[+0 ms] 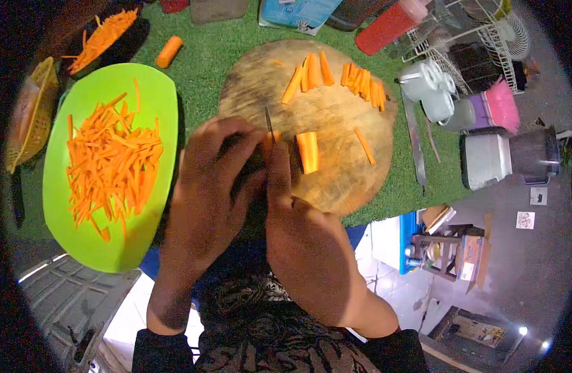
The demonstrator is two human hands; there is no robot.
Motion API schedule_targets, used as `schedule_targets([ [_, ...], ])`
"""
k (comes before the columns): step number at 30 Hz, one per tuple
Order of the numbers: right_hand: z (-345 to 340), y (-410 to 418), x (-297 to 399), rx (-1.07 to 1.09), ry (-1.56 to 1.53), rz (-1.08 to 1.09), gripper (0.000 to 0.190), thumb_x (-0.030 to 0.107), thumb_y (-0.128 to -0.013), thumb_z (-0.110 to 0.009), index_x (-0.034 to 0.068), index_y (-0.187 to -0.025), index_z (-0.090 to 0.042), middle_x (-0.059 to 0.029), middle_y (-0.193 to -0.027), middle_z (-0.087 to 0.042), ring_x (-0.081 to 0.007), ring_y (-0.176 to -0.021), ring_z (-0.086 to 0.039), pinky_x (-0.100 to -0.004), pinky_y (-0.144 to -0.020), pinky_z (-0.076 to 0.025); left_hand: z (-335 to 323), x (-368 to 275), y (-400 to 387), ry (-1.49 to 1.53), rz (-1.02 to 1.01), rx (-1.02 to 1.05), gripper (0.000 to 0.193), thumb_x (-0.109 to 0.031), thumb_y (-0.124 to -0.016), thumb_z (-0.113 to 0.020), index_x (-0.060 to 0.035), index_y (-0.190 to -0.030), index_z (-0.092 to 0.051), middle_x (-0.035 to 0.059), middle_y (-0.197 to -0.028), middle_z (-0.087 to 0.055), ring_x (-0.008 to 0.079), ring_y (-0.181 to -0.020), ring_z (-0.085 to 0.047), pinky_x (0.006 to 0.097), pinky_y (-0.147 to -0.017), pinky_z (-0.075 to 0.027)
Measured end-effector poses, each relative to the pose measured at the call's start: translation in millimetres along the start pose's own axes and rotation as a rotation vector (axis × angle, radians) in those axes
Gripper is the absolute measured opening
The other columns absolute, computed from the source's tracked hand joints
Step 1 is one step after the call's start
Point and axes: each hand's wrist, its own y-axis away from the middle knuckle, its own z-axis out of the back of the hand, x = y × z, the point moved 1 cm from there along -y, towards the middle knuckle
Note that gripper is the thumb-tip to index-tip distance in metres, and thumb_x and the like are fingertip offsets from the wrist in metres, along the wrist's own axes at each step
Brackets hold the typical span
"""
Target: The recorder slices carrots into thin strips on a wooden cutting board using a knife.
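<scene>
My right hand (pixel 304 242) grips a knife (pixel 268 119), its index finger stretched along the blade over a round wooden chopping board (pixel 342 186). Left of the blade, my left hand (pixel 206 172) has its fingers bent around a carrot piece (pixel 276 136), mostly hidden by both hands. A thicker carrot block (pixel 308 152) lies just right of the knife. Carrot slices (pixel 314 72) and a row of shorter carrot sticks (pixel 363 84) lie along the board's far side. One single carrot stick (pixel 365 146) rests apart on the right.
A green plate (pixel 113 256) of carrot strips stands left on artificial turf (pixel 202 60). Beyond it are a carrot chunk (pixel 169 51), a dark bowl (pixel 88 69) of shreds and a woven basket (pixel 34 121). Right of the board lie a long knife (pixel 414 140), white cups (pixel 437 105) and a red bottle (pixel 388 28).
</scene>
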Motion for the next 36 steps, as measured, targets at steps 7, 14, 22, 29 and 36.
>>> schedule_targets([
  [7,1.3,42.9,3.6,0.067,-0.213,-0.057,0.083,0.002,-0.082,-0.056,-0.016,-0.148,-0.009,-0.0226,-0.068,-0.064,-0.0364,-0.059,-0.067,-0.0453,-0.051,-0.054,3.2,-3.8,-1.1,0.052,-0.059,-0.055,0.042,-0.01,-0.082,-0.074,-0.0011,-0.12,-0.059,0.0147,-0.122,-0.054,0.036,-0.117,-0.052,0.0431,-0.1,-0.042],
  [14,-4.8,52.1,-19.3,0.095,-0.423,-0.026,0.081,0.004,-0.087,-0.057,-0.011,-0.151,-0.009,-0.0239,-0.069,-0.063,-0.0416,-0.062,-0.065,-0.0493,-0.053,-0.052,2.7,-6.0,-4.4,0.107,-0.056,-0.063,0.046,-0.008,-0.077,-0.077,-0.0013,-0.119,-0.06,0.0163,-0.119,-0.056,0.0372,-0.113,-0.053,0.0417,-0.099,-0.043],
  [22,-7.4,44.6,-48.6,-0.228,-0.522,-0.042,0.071,0.002,-0.088,-0.058,-0.007,-0.15,-0.024,-0.0278,-0.073,-0.062,-0.045,-0.061,-0.062,-0.0512,-0.055,-0.05,6.5,-18.5,-8.5,0.044,-0.028,-0.032,0.049,-0.004,-0.073,-0.08,-0.0061,-0.118,-0.062,0.013,-0.122,-0.057,0.0345,-0.116,-0.053,0.0401,-0.101,-0.044],
  [29,-9.2,37.4,-45.7,-0.422,-0.44,0.124,0.068,0.004,-0.09,-0.06,-0.005,-0.149,-0.029,-0.0323,-0.102,-0.062,-0.0466,-0.079,-0.065,-0.0506,-0.07,-0.053,5.5,-24.1,-10.0,-0.07,-0.025,0.029,0.056,-0.014,-0.075,-0.081,-0.0088,-0.127,-0.062,0.0139,-0.122,-0.053,0.0359,-0.118,-0.049,0.0441,-0.101,-0.04],
  [36,-20.0,29.8,-44.7,-0.357,-0.431,0.045,0.067,0.006,-0.092,-0.058,-0.007,-0.149,-0.026,-0.0359,-0.114,-0.056,-0.0519,-0.096,-0.06,-0.0554,-0.084,-0.049,5.8,-18.0,-11.6,0.073,0.009,-0.022,0.056,-0.018,-0.079,-0.077,-0.0087,-0.132,-0.061,0.0147,-0.127,-0.055,0.0359,-0.121,-0.048,0.0426,-0.106,-0.038],
])
